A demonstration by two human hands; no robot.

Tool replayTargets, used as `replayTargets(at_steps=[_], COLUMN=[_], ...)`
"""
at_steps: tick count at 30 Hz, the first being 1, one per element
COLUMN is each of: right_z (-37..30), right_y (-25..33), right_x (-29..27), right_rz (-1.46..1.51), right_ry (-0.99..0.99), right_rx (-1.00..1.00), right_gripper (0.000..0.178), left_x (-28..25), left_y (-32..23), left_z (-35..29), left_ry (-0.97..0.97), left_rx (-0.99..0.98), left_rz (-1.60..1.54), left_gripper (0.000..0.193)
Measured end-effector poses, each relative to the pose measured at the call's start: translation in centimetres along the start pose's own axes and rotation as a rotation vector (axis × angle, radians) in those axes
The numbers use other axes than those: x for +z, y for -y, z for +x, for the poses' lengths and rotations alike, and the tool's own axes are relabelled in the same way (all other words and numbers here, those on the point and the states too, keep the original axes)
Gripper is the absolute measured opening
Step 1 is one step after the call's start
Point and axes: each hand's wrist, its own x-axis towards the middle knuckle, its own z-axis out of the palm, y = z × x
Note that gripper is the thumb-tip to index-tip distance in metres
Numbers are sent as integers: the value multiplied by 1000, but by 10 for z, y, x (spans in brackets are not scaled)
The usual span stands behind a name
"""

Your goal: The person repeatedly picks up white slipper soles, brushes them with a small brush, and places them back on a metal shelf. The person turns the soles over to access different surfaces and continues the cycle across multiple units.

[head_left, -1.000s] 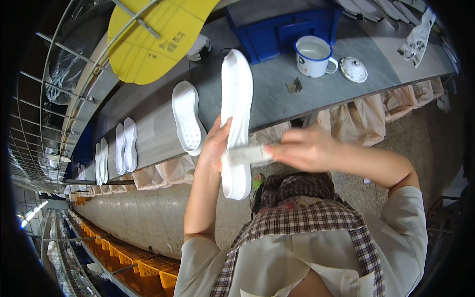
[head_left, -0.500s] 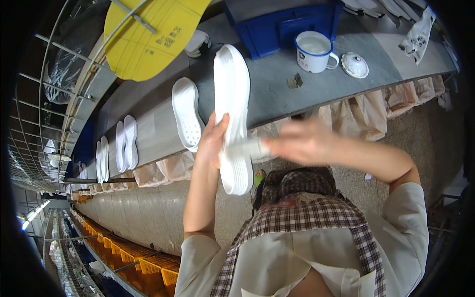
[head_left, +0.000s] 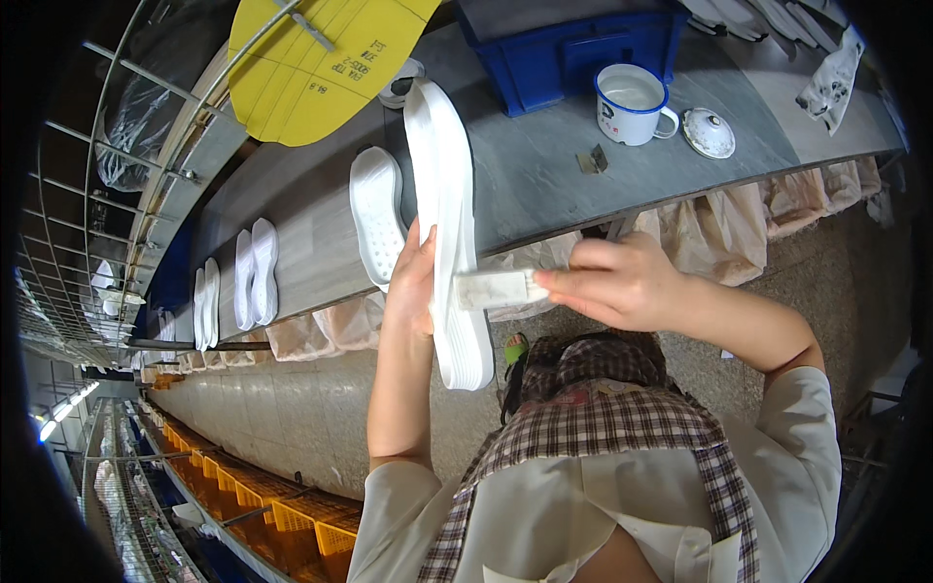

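My left hand [head_left: 412,276] is closed round a white shoe sole [head_left: 448,194], held up on edge above the table's front edge. The sole's ridged side wall faces me. Between thumb and fingers my right hand [head_left: 620,282] pinches a flat, whitish rectangular block [head_left: 494,290]. The block's far end meets or overlaps the sole's side just below my left hand; its exact kind does not show. A second white sole [head_left: 377,209], with small holes in its heel part, lies on the table left of the held one.
The grey table [head_left: 530,185] bears two pairs of soles [head_left: 258,272] at left. Toward the back stand a blue crate [head_left: 573,63], a white enamel mug [head_left: 630,112] and its lid [head_left: 708,133]. A yellow sign [head_left: 326,68] hangs on a wire rack. Orange baskets [head_left: 292,515] line the lower left.
The held sole has turned so that its side wall shows more. My right hand, blurred before, is now sharp, with the block nearly level at the sole. The view has shifted slightly.
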Motion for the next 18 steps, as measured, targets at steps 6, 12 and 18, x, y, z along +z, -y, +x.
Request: replayTargets(at_steps=[6, 12, 18], right_z=[3, -39, -45], right_y=[-34, -66, -95], right_x=[5, 21, 80], right_rz=[169, 1102, 625], right_ry=[-313, -96, -216], right_rx=[413, 1383, 1232], right_gripper=[24, 31, 43], left_x=[-24, -115, -167], left_y=[-17, -104, -113], left_z=[-13, -1, 62], left_ry=[-277, -445, -432], left_rx=[116, 113, 14], left_rz=[98, 272, 631], left_gripper=[26, 32, 30])
